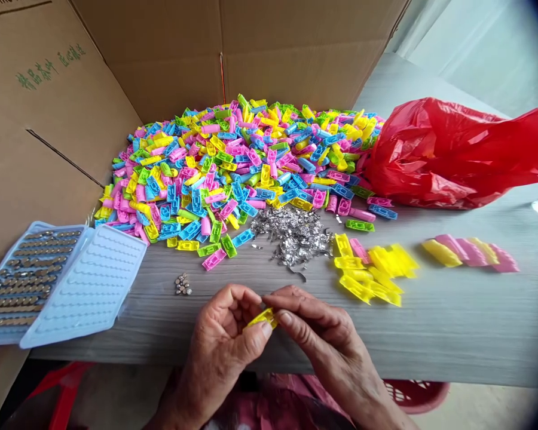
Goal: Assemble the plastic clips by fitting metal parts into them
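Observation:
My left hand (226,337) pinches a small yellow plastic casing (262,318) between thumb and fingers, just above the table's front part. At the casing's right end is my right hand (325,334), thumb and forefinger drawn together against it; anything small between those fingertips is hidden. Beyond the hands lies a heap of tiny silver metal strips (296,236). A few round button cells (183,284) sit left of my left hand. To the right is a group of yellow casings (367,280), hollow sides partly showing, with a pink one among them.
A large pile of pink, blue, green and yellow casings (233,161) leans against a cardboard box (273,54). Left stands an open blue tray (85,286) with rows of button cells. A red plastic bag (439,155) and a row of pink and yellow pieces (473,252) lie right.

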Tool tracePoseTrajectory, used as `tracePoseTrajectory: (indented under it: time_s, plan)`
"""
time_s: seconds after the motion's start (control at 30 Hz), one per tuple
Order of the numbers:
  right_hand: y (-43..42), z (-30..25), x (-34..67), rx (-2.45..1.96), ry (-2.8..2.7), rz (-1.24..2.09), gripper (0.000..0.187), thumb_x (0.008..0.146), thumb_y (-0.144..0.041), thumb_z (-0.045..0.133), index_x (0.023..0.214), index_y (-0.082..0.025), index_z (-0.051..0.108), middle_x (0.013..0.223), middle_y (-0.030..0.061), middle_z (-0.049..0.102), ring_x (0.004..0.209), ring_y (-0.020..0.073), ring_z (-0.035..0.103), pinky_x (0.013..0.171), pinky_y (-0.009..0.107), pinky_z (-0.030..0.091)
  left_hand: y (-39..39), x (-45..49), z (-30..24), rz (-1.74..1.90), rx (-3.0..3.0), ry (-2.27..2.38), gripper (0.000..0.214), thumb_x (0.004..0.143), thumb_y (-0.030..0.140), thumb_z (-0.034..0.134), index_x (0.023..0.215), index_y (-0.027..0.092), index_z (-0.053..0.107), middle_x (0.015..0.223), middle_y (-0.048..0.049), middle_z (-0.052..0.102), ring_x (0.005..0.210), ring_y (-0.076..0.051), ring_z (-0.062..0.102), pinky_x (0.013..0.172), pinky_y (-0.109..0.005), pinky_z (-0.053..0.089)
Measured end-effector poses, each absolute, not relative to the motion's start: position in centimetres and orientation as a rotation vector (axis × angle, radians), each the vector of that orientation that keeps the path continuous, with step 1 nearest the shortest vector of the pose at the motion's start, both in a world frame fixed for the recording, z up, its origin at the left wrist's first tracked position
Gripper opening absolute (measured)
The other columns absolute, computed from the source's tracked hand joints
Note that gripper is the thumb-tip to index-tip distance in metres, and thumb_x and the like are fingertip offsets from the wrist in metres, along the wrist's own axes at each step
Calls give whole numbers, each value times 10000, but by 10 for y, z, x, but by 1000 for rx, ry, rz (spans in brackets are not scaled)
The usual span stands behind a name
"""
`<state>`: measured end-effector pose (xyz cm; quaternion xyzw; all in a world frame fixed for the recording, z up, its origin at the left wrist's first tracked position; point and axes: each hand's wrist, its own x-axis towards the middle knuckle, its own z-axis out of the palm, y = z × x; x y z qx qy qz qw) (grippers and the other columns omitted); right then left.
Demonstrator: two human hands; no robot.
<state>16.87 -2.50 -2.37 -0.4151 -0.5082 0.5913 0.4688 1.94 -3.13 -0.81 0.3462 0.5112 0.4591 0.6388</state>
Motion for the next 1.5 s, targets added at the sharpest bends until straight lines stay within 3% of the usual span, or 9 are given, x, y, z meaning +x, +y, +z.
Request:
tracePoseTrajectory:
  time_s: [0.2, 0.37, 0.7, 1.17, 1.37, 1.5]
  plan:
    - [-23, -22, 171, -1016, -1198, 1485, 194, 854, -264, 641, 981, -373, 738, 847, -4, 698, 803, 132, 629, 740, 226, 496, -30, 18, -13, 1014, 696, 1108, 101, 717, 237, 707, 719, 164, 638, 547, 29, 597, 443, -58, 451, 409, -154, 333]
    - [-23, -19, 174, -978, -1231, 1528, 230, 869, -263, 625, 1057, -360, 714, 848, 5, 680, 822, 140, 613, 746, 242, 488, -25, 19, -10, 967, 386, 1033, 92, 648, 198, 722, 670, 143, 652, 481, 28, 586, 392, -45, 433, 366, -137, 300]
    - [-20, -23, 178, -954, -1297, 1478, 265, 860, -258, 639, 1104, -344, 694, 777, 7, 646, 741, 140, 581, 684, 257, 469, -20, 27, -3, 929, 288, 1039, 131, 591, 179, 769, 655, 136, 663, 517, 24, 600, 405, -51, 483, 359, -134, 314]
    - [-25, -22, 182, -869, -1422, 1435, 296, 881, -186, 600, 1126, -328, 686, 805, 15, 647, 750, 142, 583, 659, 253, 477, -20, 29, 1, 849, 400, 1128, 183, 525, 140, 732, 577, 160, 557, 463, 75, 508, 367, -22, 352, 371, -152, 223]
    - [-28, -25, 184, -905, -1421, 1320, 407, 827, -119, 642, 1170, -339, 641, 857, 1, 691, 815, 165, 615, 767, 297, 492, -25, 26, 1, 959, 648, 1115, 141, 612, 145, 737, 599, 162, 598, 549, 56, 545, 497, -52, 416, 484, -158, 340]
    - [-29, -25, 186, -902, -1445, 1216, 292, 811, -101, 636, 1035, -282, 681, 872, 24, 684, 829, 187, 625, 742, 316, 500, -27, 27, 3, 980, 813, 1159, 63, 687, 157, 726, 684, 189, 672, 609, 42, 580, 580, -85, 484, 549, -171, 387]
